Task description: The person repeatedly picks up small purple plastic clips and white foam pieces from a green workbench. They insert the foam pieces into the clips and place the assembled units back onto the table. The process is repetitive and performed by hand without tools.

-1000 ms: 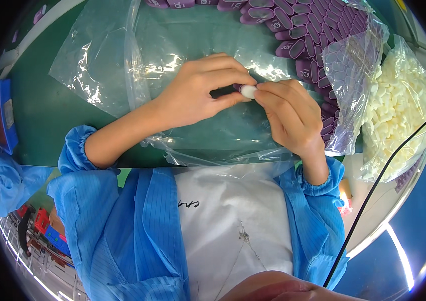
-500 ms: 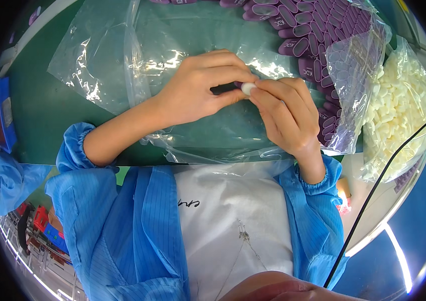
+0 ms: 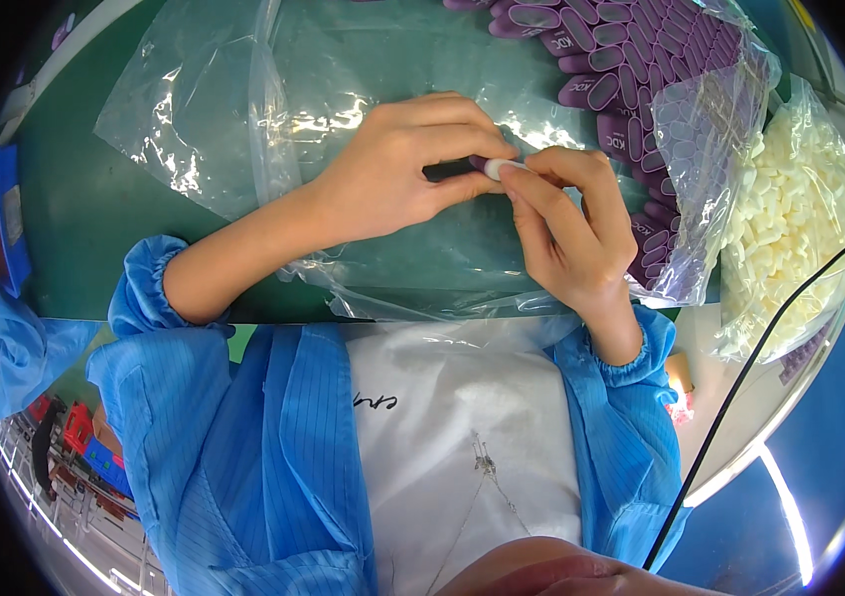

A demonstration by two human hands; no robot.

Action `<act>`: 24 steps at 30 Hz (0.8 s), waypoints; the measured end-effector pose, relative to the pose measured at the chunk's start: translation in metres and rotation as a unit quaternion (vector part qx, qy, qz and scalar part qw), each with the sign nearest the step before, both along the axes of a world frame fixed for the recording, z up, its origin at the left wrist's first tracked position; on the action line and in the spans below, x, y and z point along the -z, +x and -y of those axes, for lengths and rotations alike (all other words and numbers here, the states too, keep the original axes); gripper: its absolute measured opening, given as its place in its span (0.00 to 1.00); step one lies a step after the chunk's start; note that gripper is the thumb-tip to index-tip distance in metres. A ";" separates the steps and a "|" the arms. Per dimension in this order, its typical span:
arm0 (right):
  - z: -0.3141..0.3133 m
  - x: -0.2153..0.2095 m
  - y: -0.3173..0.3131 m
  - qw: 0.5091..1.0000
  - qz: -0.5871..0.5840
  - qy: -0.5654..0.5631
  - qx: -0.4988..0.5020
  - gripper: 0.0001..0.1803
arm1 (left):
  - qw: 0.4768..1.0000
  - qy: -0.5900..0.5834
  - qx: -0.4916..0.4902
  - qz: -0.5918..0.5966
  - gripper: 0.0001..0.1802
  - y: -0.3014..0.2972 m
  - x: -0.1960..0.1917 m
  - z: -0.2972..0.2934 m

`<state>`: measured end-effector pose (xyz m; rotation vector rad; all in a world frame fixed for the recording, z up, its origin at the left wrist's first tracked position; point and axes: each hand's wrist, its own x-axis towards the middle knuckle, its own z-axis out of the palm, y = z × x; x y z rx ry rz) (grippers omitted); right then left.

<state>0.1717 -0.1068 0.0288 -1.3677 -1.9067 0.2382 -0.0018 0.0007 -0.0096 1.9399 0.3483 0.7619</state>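
Note:
My left hand [image 3: 407, 159] pinches a small purple case [image 3: 479, 162] between thumb and fingers; most of it is hidden. A dark stretch shows in the gap between that thumb and forefinger. Against the case's right end sits a white oval piece [image 3: 495, 169], gripped by the thumb and forefinger of my right hand [image 3: 581, 233]. Whether the piece is inside the case's end or only touching it, I cannot tell. Both hands are held above a clear plastic sheet or bag [image 3: 343, 79] on the green table [image 3: 75, 219].
Rows of purple oval cases [image 3: 631, 60] stand packed at the upper right, partly under clear film [image 3: 695, 129]. Beside them lies a clear bag of white pieces [image 3: 790, 219]. A black cable [image 3: 740, 382] crosses the right side. At far left are a blue bin [image 3: 10, 214] and another person's blue sleeve [image 3: 25, 338].
My right hand's fingers have arched and shifted slightly on the white piece, which is still at the case's end. The left hand has barely moved.

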 end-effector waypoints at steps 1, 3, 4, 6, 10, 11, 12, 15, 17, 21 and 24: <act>0.000 -0.002 0.002 1.000 0.002 -0.008 -0.006 0.19 | 1.000 0.002 0.002 -0.002 0.17 0.000 0.000 -0.001; 0.001 -0.003 0.009 1.000 -0.004 -0.013 -0.026 0.19 | 1.000 -0.001 0.003 -0.003 0.18 0.001 0.000 0.000; 0.001 -0.002 0.016 0.999 -0.011 -0.010 -0.040 0.19 | 1.000 -0.005 0.003 -0.002 0.18 0.001 0.001 0.000; -0.001 0.002 0.021 0.999 -0.022 0.001 -0.047 0.18 | 1.000 -0.010 0.003 -0.004 0.18 0.001 0.001 0.001; -0.002 0.006 0.023 0.998 -0.001 0.037 -0.041 0.18 | 1.000 -0.010 0.004 -0.012 0.17 0.001 0.000 0.001; -0.003 0.006 0.022 0.998 0.014 0.045 -0.044 0.18 | 1.000 -0.011 0.004 -0.013 0.17 0.001 0.000 0.001; -0.004 0.006 0.021 0.996 0.039 0.058 -0.049 0.18 | 1.000 -0.012 0.003 -0.011 0.17 0.001 0.000 0.001; -0.005 0.005 0.023 0.989 0.099 0.083 -0.071 0.19 | 1.000 -0.010 -0.002 -0.007 0.17 0.001 0.002 0.001; -0.002 0.006 0.030 0.986 0.116 0.083 -0.090 0.19 | 1.000 -0.002 -0.004 -0.008 0.18 0.001 0.002 0.002; 0.004 0.010 0.027 0.985 0.125 0.101 -0.066 0.21 | 0.996 0.081 -0.023 0.002 0.16 0.001 0.000 0.004; 0.003 0.011 0.022 0.984 0.127 0.112 -0.058 0.21 | 0.978 0.204 -0.042 0.022 0.15 -0.002 0.002 0.007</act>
